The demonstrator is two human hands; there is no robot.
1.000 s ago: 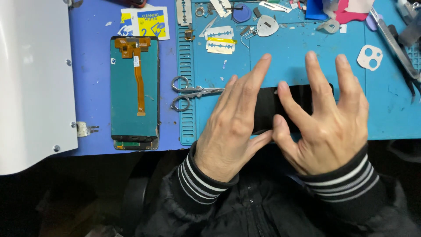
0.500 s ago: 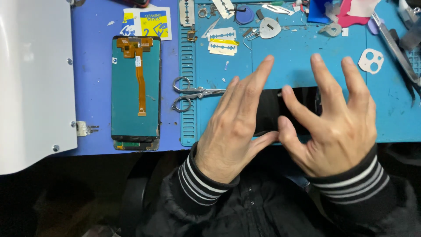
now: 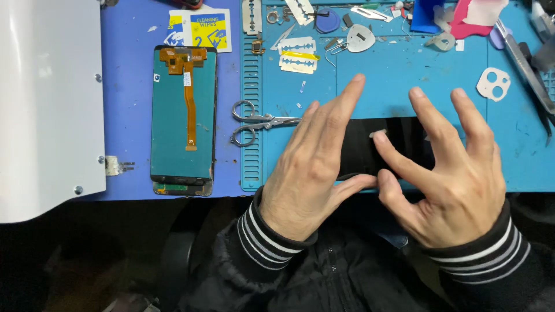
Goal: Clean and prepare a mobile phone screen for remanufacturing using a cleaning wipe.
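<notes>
At the far left we see a white panel (image 3: 46, 104), then a teal screen assembly (image 3: 184, 118) with an orange ribbon cable, then small scissors (image 3: 260, 122) on the blue surface (image 3: 381, 86). Our left hand (image 3: 309, 173) and right hand (image 3: 457, 179) rest with fingers spread on the black phone screen (image 3: 399, 144) at the near edge, gripping nothing.

Glossy black glass panel (image 3: 399, 147), matt blue rubbery mat (image 3: 404, 86), shiny metal scissors (image 3: 260, 122).
</notes>
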